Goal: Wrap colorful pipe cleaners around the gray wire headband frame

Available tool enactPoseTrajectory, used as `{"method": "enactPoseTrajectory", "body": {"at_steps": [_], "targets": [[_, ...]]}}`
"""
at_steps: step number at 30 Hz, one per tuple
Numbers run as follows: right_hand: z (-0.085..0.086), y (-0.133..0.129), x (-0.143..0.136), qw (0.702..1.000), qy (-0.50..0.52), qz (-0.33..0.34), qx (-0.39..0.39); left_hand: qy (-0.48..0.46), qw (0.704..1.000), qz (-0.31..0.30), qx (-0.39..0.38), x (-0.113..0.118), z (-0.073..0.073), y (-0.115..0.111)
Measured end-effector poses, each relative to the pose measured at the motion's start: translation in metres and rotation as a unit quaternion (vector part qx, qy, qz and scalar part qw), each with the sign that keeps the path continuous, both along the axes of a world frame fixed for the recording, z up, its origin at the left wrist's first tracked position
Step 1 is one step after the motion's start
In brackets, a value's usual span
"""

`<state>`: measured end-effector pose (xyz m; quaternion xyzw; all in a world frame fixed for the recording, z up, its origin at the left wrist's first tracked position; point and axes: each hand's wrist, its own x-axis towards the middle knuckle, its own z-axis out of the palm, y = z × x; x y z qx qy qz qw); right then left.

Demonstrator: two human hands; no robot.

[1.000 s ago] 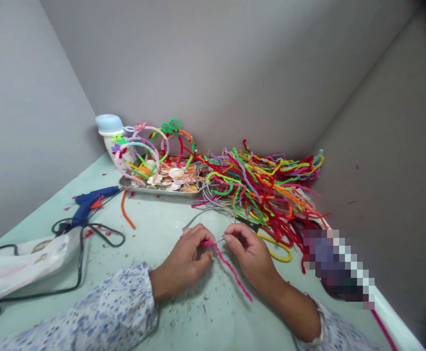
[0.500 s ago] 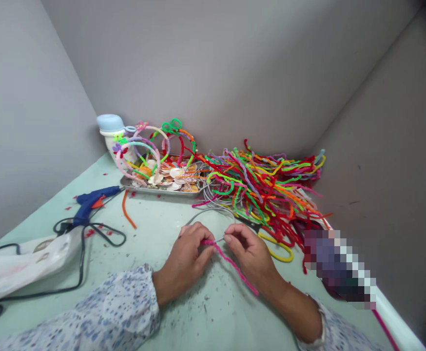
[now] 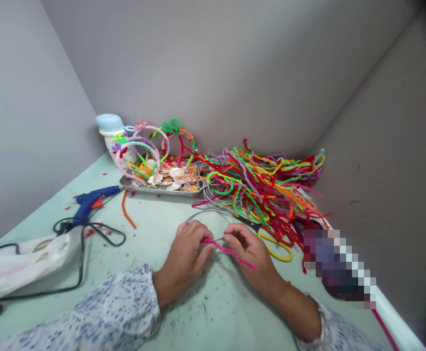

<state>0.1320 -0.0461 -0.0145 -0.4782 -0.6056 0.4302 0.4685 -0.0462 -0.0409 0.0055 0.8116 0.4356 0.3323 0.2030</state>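
Observation:
Low over the table, my left hand [image 3: 191, 253] pinches a pink pipe cleaner [image 3: 235, 255] between thumb and forefinger. Its loose end slants down to the right, across the front of my right hand [image 3: 249, 253]. The fingertips of that hand are closed on a thin grey wire [image 3: 213, 211], which arches in a loop behind both hands. Where pipe cleaner and wire meet, between the two hands, my fingers partly hide them. Scissors with yellow handles [image 3: 279, 249] lie just beyond my right hand.
A metal tray [image 3: 162, 192] at the back holds pale discs and decorated pipe-cleaner hoops [image 3: 138, 146]. A pile of coloured pipe cleaners [image 3: 260, 180] lies right of it. On the left are a blue glue gun [image 3: 88, 202], its black cord [image 3: 52, 294], and a plastic bag [image 3: 30, 265].
The loose end of the pink pipe cleaner has swung upward, nearer my right hand. Both hands have stayed almost where they were.

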Motion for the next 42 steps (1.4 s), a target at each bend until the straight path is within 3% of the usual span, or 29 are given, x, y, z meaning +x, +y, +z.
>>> {"method": "enactPoseTrajectory", "body": {"at_steps": [13, 26, 42], "targets": [[0.0004, 0.0003, 0.0001, 1.000, -0.016, 0.001, 0.017, -0.031, 0.999, 0.014, 0.023, 0.0015, -0.0002, -0.0011], [0.0048, -0.0005, 0.0008, 0.998, -0.061, 0.006, 0.031, -0.075, 0.997, -0.002, -0.034, -0.0009, -0.0018, 0.0000], [0.0033, 0.0003, 0.0010, 0.997, -0.069, 0.003, 0.029, -0.057, 0.997, 0.013, -0.056, -0.0006, 0.0003, 0.0008]]}}
